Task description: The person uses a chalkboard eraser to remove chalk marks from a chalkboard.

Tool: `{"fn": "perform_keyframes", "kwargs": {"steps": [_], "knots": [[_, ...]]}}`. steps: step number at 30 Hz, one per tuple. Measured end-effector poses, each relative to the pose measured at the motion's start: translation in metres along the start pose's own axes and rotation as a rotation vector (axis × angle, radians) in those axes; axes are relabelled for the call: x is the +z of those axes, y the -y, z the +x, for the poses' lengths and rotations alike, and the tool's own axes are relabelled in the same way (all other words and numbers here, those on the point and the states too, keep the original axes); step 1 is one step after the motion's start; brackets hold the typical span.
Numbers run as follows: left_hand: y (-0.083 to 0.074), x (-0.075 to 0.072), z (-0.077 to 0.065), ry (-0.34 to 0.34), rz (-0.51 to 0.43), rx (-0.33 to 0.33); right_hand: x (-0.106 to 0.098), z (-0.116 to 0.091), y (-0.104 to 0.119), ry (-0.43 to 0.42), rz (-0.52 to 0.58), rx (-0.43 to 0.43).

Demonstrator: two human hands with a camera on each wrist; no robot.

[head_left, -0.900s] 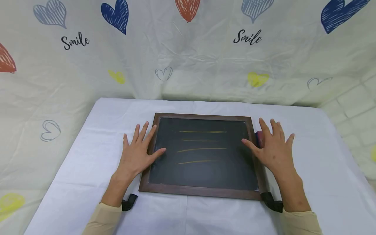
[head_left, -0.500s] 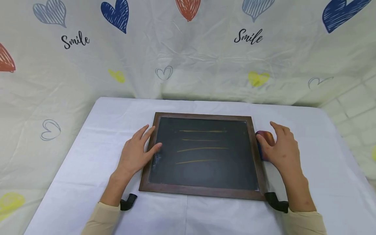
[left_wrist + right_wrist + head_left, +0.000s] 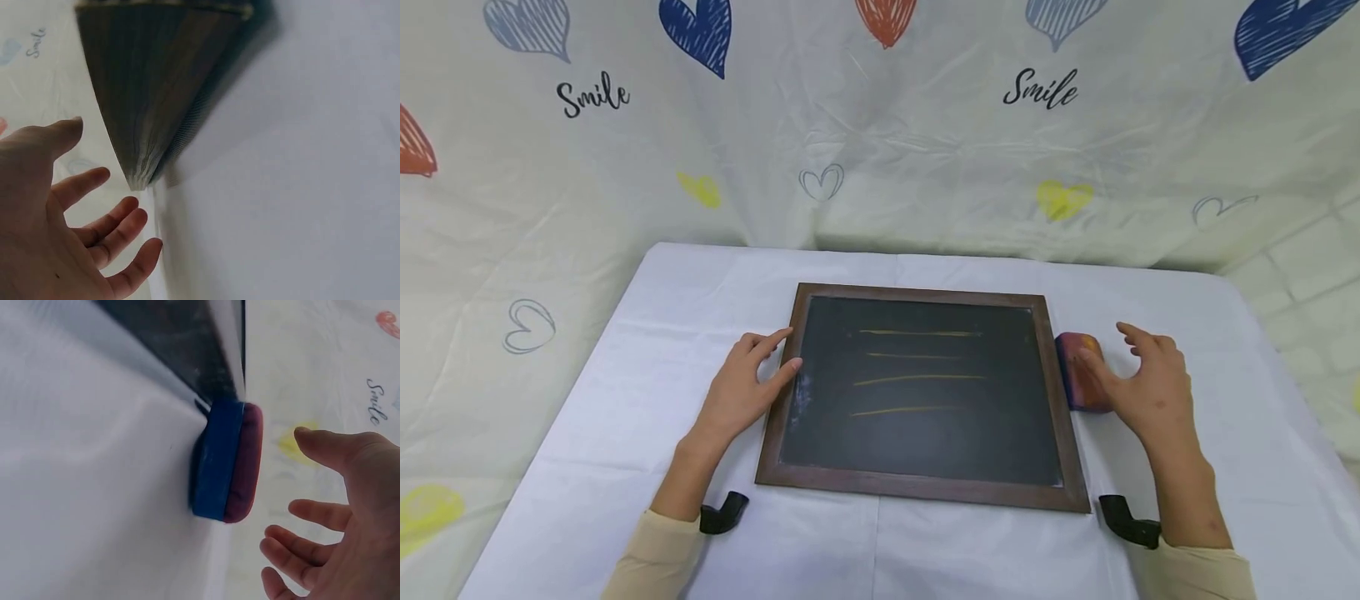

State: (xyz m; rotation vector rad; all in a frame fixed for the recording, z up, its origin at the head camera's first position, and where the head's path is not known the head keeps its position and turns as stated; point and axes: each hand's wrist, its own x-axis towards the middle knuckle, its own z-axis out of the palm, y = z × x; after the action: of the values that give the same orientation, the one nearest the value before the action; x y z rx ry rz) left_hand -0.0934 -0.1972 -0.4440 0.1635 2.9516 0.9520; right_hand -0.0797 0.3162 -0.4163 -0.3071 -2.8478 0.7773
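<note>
A small chalkboard (image 3: 917, 433) in a brown wooden frame lies on the table, with several yellowish chalk lines (image 3: 917, 377) across it. Just off its right side rests a board eraser (image 3: 1084, 387), blue below with a reddish-purple top (image 3: 245, 469). My right hand (image 3: 1157, 396) hovers at the eraser's right; the right wrist view shows its loosely bent fingers apart from it. By the board's left edge is my left hand (image 3: 737, 392), thumb and forefinger near the frame. In the left wrist view, the left fingers (image 3: 119, 240) hold nothing and a gap separates them from the frame's side (image 3: 144, 81).
A white cloth (image 3: 970, 550) covers the table. Behind it hangs a pale sheet (image 3: 917, 200) printed with hearts and "Smile". Black wrist mounts (image 3: 725, 512) stick out beside both forearms.
My right hand has moved right, off the board's edge, uncovering the eraser. The left hand has drawn back slightly left, and the spread fingers of both hands have relaxed and bent.
</note>
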Motion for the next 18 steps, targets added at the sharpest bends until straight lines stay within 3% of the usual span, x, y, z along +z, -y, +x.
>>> {"fn": "perform_keyframes", "kwargs": {"steps": [18], "knots": [[0.005,0.000,0.003,0.056,-0.063,0.016,0.000,-0.002,-0.027,0.124,-0.087,0.070]]}}
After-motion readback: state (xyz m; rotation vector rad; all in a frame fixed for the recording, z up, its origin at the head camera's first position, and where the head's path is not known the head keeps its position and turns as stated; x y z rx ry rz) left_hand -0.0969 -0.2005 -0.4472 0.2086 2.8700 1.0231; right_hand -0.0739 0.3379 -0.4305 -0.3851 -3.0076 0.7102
